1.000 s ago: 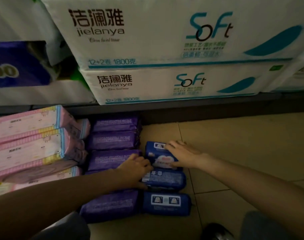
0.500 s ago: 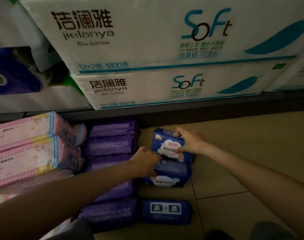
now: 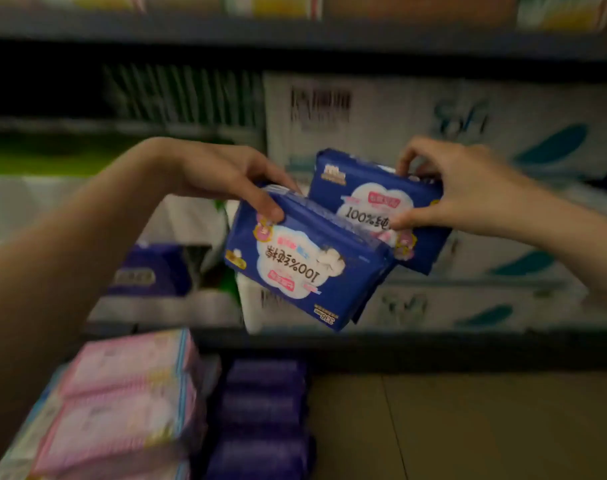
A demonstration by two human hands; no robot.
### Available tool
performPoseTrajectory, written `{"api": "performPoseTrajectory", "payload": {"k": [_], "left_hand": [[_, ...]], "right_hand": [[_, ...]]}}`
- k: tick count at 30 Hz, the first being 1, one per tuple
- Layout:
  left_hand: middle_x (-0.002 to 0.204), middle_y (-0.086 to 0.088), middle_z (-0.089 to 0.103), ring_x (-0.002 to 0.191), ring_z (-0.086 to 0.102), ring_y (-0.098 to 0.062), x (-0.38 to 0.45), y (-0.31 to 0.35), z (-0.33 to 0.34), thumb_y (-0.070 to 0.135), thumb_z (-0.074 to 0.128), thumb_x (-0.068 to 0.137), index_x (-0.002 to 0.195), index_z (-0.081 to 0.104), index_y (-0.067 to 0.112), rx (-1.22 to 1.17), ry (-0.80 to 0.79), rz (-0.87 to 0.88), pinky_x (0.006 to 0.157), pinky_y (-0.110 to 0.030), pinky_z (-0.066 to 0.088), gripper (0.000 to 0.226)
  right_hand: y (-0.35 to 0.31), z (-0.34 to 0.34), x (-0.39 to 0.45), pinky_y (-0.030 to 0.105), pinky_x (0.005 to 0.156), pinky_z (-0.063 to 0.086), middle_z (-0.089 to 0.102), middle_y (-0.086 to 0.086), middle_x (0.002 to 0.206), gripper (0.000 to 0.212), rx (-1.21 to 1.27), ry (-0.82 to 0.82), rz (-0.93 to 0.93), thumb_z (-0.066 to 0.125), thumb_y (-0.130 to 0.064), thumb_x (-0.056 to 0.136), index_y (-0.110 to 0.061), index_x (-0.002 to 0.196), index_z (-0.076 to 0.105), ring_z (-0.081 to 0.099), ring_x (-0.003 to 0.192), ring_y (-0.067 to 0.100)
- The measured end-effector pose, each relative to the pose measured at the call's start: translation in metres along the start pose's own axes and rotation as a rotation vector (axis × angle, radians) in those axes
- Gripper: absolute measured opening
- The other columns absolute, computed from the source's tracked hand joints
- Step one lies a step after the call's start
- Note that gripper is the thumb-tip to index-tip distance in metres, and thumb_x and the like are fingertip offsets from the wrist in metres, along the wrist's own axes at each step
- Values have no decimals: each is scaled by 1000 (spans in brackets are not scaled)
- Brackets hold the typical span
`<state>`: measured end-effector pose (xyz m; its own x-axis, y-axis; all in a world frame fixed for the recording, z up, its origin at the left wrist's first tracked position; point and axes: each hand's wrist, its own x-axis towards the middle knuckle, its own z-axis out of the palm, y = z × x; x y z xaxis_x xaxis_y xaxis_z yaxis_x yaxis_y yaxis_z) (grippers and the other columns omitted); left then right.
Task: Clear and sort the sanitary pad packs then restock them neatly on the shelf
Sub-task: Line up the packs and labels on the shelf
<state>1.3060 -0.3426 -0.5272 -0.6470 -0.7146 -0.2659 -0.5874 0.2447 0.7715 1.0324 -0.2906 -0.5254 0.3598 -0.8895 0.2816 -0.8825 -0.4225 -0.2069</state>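
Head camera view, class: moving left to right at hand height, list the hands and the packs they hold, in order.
Left hand → upside-down dark blue plastic pad pack with a white cloud label in its grip → upright dark blue plastic pad pack, partly behind the first → right hand pinching it.

One head-worn camera looks forward and slightly down, close to the shelf point(image 3: 399, 344). Floor point(image 3: 468, 427) fills its lower right corner.
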Motion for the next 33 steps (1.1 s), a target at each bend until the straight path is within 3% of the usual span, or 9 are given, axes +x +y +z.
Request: {"api": "performPoseTrajectory", "payload": {"k": [5, 11, 14, 16, 20, 24, 27, 29, 33], "left_hand": [[80, -2, 74, 70, 70, -9, -91, 60, -68, 47, 92, 25, 81, 77, 23, -158, 429, 272, 57, -17, 54, 63], [79, 0, 74, 69, 70, -11, -144, 83, -122, 54, 90, 13, 85, 73, 24, -131, 779, 322, 53, -19, 54, 79], [83, 0, 74, 74, 71, -12, -157, 82, -141, 58, 88, 10, 86, 73, 28, -105, 879, 278, 55, -20, 55, 83], [88, 0, 74, 80, 71, -14, -165, 81, -154, 60, 87, 11, 89, 73, 31, -103, 938, 243, 57, -22, 56, 85], [89, -1, 73, 79, 71, -14, -166, 80, -169, 60, 86, 19, 98, 69, 27, -118, 1046, 196, 55, -22, 55, 87], [102, -7, 65, 90, 64, -21, -141, 84, -182, 25, 69, 76, 114, 60, 19, -138, 1148, 112, 66, -30, 51, 39], [101, -9, 64, 87, 64, -20, -114, 90, -194, 20, 67, 80, 109, 60, 19, -160, 1158, 111, 66, -32, 53, 30], [98, -10, 64, 84, 64, -19, -93, 99, -194, 18, 67, 79, 102, 61, 19, -185, 1113, 136, 63, -31, 57, 24], [103, -11, 63, 82, 65, -18, -39, 114, -187, 15, 65, 83, 111, 57, 13, -160, 955, 215, 64, -25, 57, 29]], "right_hand": [[-59, -92, 48, 38, 83, 49, 61, -1, 95, 51, 218, 290, -91, 75, -41, 56, -25, 97, 49, 60, 91, 19], [-108, -131, 131, 28, 72, 43, 53, -6, 99, 53, 180, 700, -240, 79, -34, 72, -11, 109, 49, 52, 91, 11], [-119, -130, 190, 35, 71, 46, 61, 5, 103, 47, -11, 625, -272, 73, -27, 79, -12, 113, 45, 59, 91, 26], [-114, -121, 224, 41, 86, 43, 60, 15, 115, 50, -267, 473, -241, 65, -25, 84, -12, 125, 41, 57, 106, 33], [-88, -101, 261, 50, 114, 10, 38, 16, 144, 48, -668, 140, 40, 53, -14, 91, -15, 138, 42, 26, 138, 32], [-90, -118, 262, 41, 107, 33, 44, 13, 140, 48, -423, 125, 92, 51, -7, 91, -17, 138, 46, 44, 127, 28], [-90, -144, 242, 30, 96, 43, 49, 9, 137, 39, 17, 388, -29, 47, -9, 95, -13, 134, 50, 49, 123, 23], [-91, -154, 224, 26, 93, 38, 51, 3, 135, 37, 223, 409, -176, 48, -29, 97, -18, 133, 49, 47, 124, 19], [-88, -146, 206, 36, 108, 25, 35, -4, 145, 66, -132, 236, -291, 58, -51, 86, -28, 142, 32, 34, 132, 17]]}}
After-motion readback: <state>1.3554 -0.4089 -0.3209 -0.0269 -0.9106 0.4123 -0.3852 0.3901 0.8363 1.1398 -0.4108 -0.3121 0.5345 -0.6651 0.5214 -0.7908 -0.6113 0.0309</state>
